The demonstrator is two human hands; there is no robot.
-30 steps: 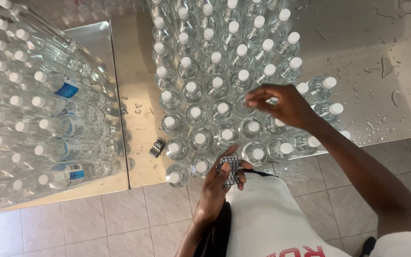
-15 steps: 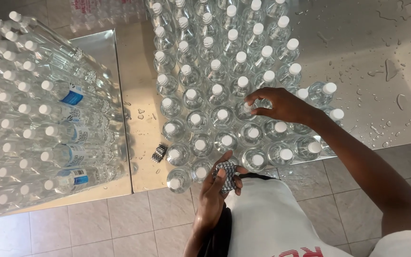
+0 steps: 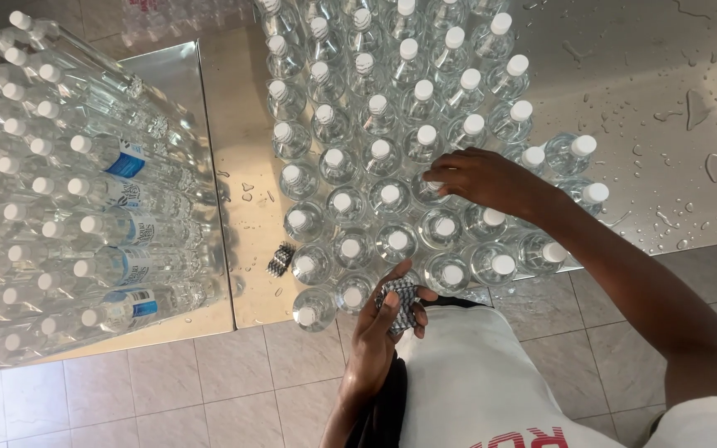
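- A small stack of patterned sleeves (image 3: 400,300) is gripped in the left hand (image 3: 385,325), fingers curled around it, at the table's near edge.
- The right hand (image 3: 485,179) is lowered over the upright clear bottles (image 3: 379,199), fingertips pinched at one cap.
- Another sleeve bundle (image 3: 280,259) is seen lying on the wet steel table (image 3: 665,99).
- Labelled bottles (image 3: 85,199) are stacked on their sides at the left.

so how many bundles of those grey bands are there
2. A loose bundle lies on the metal table left of the upright bottles; a held bundle is in the left hand at the near edge. More may be hidden among bottles.
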